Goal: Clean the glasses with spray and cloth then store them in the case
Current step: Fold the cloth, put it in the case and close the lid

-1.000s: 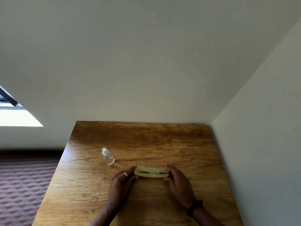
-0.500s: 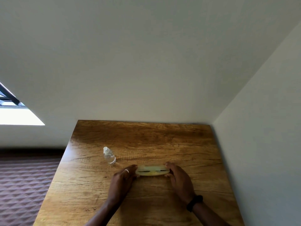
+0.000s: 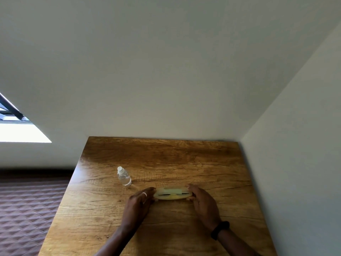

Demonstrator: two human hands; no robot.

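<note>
Gripping the pale case (image 3: 172, 194) by its ends, left hand (image 3: 137, 202) and right hand (image 3: 203, 202) both curled round it, I steady it flat on the table (image 3: 166, 156), spray bottle (image 3: 124, 176) standing clear leftward

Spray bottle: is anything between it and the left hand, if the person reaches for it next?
Nothing visible. The left hand holds the left end of the case; the spray bottle stands upright just beyond it to the left, with only bare table between.
</note>
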